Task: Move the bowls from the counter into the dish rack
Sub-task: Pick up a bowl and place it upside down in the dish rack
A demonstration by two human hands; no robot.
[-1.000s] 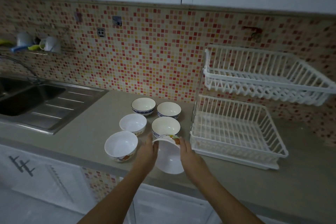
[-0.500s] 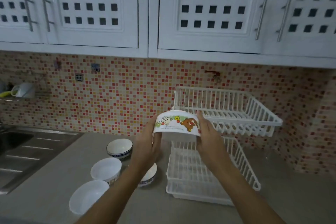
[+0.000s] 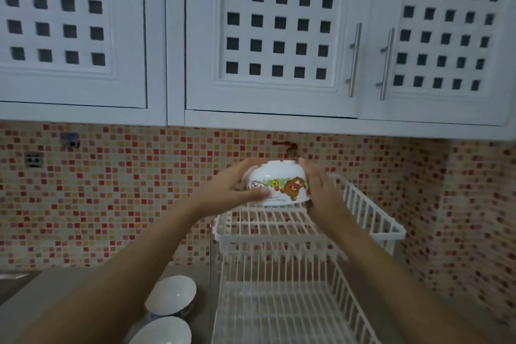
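Head camera view: both hands clasp an upside-down cartoon-printed bowl (image 3: 279,186), left hand (image 3: 237,190) wrapped on its near-left side, right hand (image 3: 321,193) flat against its right. Half a second ago the bowl hung in front of the dish rack (image 3: 307,234); now it sits just above the top tier's wires, so setting it down looks imminent. Below the fingers lies the empty lower tier (image 3: 279,313). Down to their left, two white bowls (image 3: 170,294) wait on the grey counter (image 3: 55,296). Behind are mosaic tiles (image 3: 125,190), with white cabinets (image 3: 265,36) above.
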